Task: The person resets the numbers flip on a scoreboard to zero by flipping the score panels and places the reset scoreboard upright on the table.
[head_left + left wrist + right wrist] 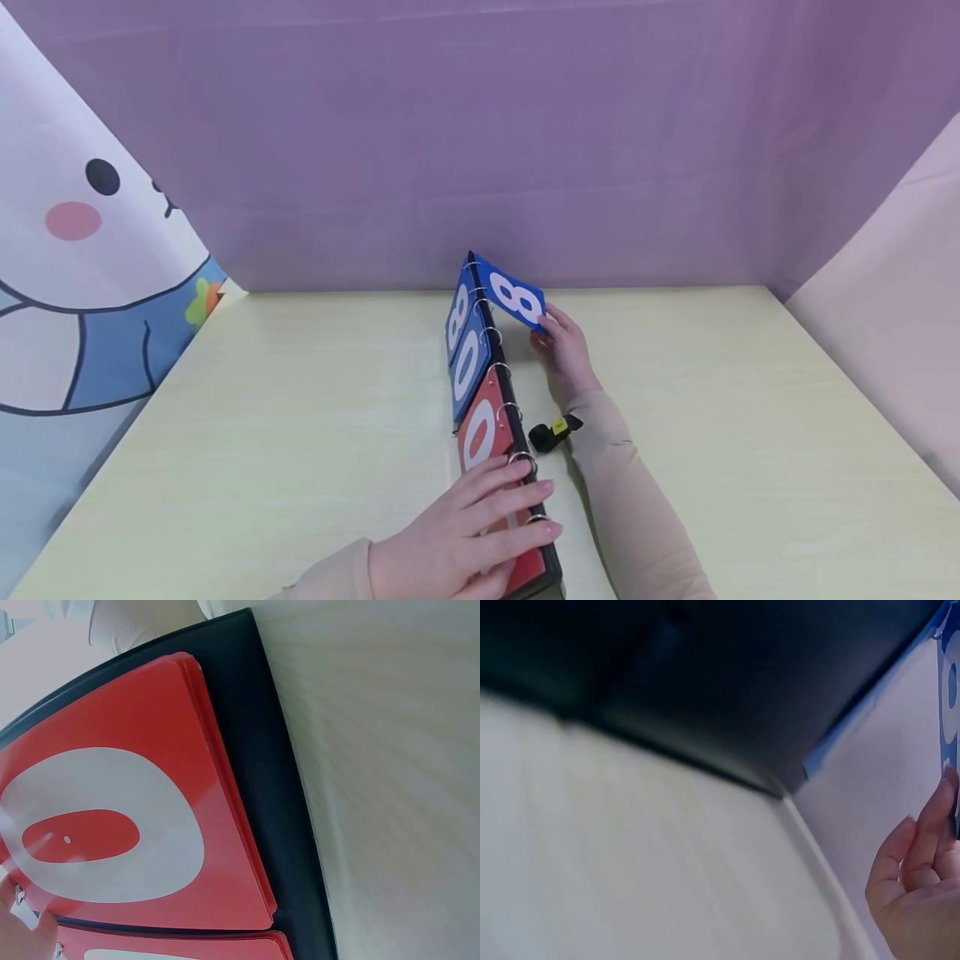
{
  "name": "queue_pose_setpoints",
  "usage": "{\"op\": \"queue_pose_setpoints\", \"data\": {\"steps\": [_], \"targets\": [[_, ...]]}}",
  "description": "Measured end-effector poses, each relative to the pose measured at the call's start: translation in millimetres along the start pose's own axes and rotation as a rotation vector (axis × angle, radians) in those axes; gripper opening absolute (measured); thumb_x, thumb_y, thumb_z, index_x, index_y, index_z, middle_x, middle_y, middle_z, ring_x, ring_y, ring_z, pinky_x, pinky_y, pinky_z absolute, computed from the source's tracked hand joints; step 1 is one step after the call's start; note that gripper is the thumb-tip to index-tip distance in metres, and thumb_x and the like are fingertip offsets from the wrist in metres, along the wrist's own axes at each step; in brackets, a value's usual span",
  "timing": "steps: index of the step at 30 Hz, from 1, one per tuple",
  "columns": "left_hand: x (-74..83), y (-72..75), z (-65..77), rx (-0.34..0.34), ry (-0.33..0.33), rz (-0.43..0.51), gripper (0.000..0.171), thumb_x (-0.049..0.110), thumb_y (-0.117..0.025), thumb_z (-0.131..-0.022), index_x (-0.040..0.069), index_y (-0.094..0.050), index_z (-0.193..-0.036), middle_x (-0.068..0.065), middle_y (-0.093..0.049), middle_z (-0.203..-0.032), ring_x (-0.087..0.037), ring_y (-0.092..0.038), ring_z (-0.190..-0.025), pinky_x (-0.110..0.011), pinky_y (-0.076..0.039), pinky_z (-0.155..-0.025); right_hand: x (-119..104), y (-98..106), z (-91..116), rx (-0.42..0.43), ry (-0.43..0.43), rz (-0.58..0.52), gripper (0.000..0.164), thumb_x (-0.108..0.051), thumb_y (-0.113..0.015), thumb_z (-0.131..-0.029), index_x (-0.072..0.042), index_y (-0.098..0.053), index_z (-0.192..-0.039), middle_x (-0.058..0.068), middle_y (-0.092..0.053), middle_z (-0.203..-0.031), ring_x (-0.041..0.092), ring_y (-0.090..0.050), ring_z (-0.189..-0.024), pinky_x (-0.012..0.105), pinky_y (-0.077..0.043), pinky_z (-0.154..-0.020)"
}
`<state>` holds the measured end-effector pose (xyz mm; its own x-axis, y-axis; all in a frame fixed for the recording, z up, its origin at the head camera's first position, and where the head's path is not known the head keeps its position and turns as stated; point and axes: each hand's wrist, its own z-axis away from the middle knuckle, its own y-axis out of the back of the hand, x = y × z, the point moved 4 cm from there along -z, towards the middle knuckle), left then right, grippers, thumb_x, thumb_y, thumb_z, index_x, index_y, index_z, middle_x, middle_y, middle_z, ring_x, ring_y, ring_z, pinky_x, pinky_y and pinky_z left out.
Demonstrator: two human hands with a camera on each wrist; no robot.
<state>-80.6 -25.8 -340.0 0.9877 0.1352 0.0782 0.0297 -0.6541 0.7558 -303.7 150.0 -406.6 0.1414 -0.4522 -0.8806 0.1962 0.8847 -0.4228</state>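
A black tent-shaped flip scoreboard (505,390) stands on the table, its top edge running away from me and lined with metal rings. My right hand (567,350) pinches the outer edge of a blue number card (517,292) showing 8, lifted to the right of the far end. On the left face hang another blue 8 card (457,315), a blue 0 card (467,365) and a red 0 card (478,432). Across the near end lies my left hand (461,533), fingers over the top edge, covering part of another red card. The left wrist view shows a red 0 card (150,877) close up.
A small black device with a yellow label (557,432) is at my right wrist. The pale tabletop (300,417) meets a purple backdrop (480,150) behind the scoreboard. A cartoon-print cloth (82,275) hangs at the left and a pale cloth (900,275) at the right.
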Motion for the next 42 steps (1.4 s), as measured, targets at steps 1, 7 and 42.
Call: {"op": "queue_pose_setpoints", "data": {"steps": [1, 7, 42], "targets": [[0.3, 0.0, 0.0, -0.004, 0.006, 0.002, 0.045, 0.022, -0.050, -0.090, 0.010, -0.048, -0.133, -0.013, -0.041, -0.144, -0.028, -0.034, -0.134, -0.044, -0.034, -0.108, -3, 1, 0, 0.000, 0.014, 0.000, 0.044, -0.009, -0.052, -0.093, -0.003, -0.048, -0.136, -0.009, -0.064, -0.077, 0.003, -0.053, -0.065, 0.018, -0.047, -0.071], [1.9, -0.1, 0.0, -0.030, 0.029, 0.010, 0.045, 0.022, -0.047, -0.092, 0.011, -0.046, -0.135, -0.012, -0.040, -0.145, -0.027, -0.033, -0.135, -0.042, -0.034, -0.108, -25, 7, 5, -0.007, 0.095, 0.021, 0.044, -0.009, -0.049, -0.095, -0.001, -0.044, -0.138, -0.011, -0.066, -0.074, 0.001, -0.056, -0.063, 0.016, -0.048, -0.070], [5.3, -6.2, -4.7, 0.028, -0.019, -0.046, 0.040, 0.028, -0.048, -0.093, 0.009, -0.053, -0.128, -0.013, -0.043, -0.141, -0.028, -0.036, -0.132, -0.040, -0.035, -0.107, -63, -60, 51, -0.162, 0.346, 0.481, 0.031, -0.015, -0.055, -0.093, -0.003, -0.041, -0.118, 0.020, -0.058, -0.114, 0.012, -0.060, -0.085, 0.034, -0.049, -0.091]]}}
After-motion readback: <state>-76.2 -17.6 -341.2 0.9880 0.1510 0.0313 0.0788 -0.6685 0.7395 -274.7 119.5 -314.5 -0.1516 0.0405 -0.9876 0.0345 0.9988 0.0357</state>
